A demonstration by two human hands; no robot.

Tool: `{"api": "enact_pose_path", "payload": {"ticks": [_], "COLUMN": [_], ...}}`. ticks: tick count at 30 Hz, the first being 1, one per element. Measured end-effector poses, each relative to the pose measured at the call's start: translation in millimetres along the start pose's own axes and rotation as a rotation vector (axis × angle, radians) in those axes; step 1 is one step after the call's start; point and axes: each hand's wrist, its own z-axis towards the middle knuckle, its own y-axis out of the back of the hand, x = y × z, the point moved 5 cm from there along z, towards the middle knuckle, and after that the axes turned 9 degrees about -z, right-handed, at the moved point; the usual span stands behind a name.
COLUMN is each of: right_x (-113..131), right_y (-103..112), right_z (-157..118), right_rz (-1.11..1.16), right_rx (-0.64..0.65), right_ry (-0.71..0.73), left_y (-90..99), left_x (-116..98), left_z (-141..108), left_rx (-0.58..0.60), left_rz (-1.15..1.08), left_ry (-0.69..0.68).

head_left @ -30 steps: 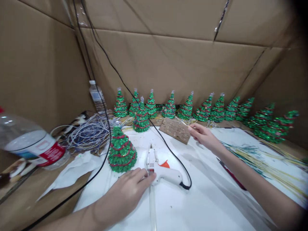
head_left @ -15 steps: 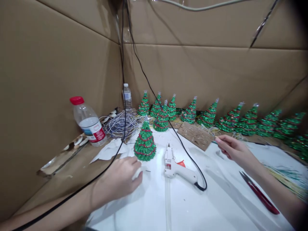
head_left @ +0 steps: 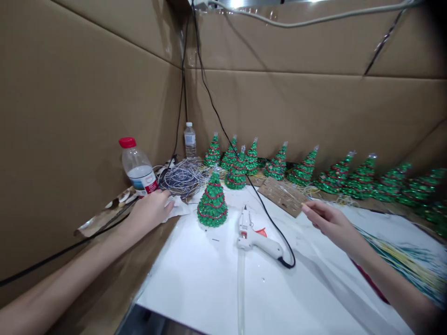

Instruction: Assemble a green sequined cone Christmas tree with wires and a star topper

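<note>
My left hand [head_left: 152, 210] reaches to the left side, closed at the black cable [head_left: 66, 252], which runs into it from both sides; its fingertips are partly hidden. A crumpled white tissue [head_left: 179, 208] lies beside its fingers. My right hand [head_left: 323, 217] is at the right, thumb and forefinger pinched on a thin wire of which only a tiny tip shows. Between the hands a green beaded Christmas tree [head_left: 213, 204] with red garland stands upright on the white board [head_left: 195, 274]. Right of the tree lies a white glue gun [head_left: 256, 237] with a glue stick trailing from its back.
A row of similar trees [head_left: 302, 171] lines the cardboard wall. A red-capped bottle [head_left: 139, 170], a small water bottle [head_left: 190, 142] and tangled wire [head_left: 183, 179] stand back left. A brown cardboard piece [head_left: 281, 197] lies behind; colored wires [head_left: 401, 260] and red-handled snips [head_left: 370, 281] are right.
My left hand has moved left and away from the near tree to the tissue, and the black cable has shifted left with it. My right hand still pinches, near the cardboard piece.
</note>
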Motion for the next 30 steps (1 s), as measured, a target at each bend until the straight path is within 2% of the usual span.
{"api": "enact_pose_path", "payload": {"ticks": [3, 6, 10, 14, 18, 22, 30], "right_x": [-18.6, -45.7, -76.9, -94.5, -107.2, -114.3, -112.3], "right_y": [8.9, 17.4, 16.6, 9.4, 7.2, 7.9, 12.9], "right_z": [11.8, 35.5, 69.8, 92.5, 101.7, 101.4, 92.3], "right_rz": [-0.078, -0.193, -0.357, -0.394, -0.345, -0.237, 0.077], "right_rx": [-0.040, -0.093, -0.056, 0.013, 0.029, 0.036, 0.075], "right_ry": [-0.030, -0.150, -0.345, -0.427, -0.465, -0.504, -0.533], "left_y": [10.1, 22.6, 31.3, 33.5, 31.3, 26.0, 6.4], "left_x": [-18.6, -43.2, -76.4, -102.6, -119.5, -132.5, -152.5], "left_z": [-5.2, -16.7, -36.1, -53.5, -62.4, -63.0, -57.0], "left_rx": [-0.056, -0.086, -0.011, 0.040, 0.064, 0.082, 0.220], "left_rz": [0.003, -0.007, -0.149, -0.271, -0.349, -0.402, -0.543], "left_ry": [-0.031, -0.064, -0.150, -0.281, -0.364, -0.386, -0.384]}}
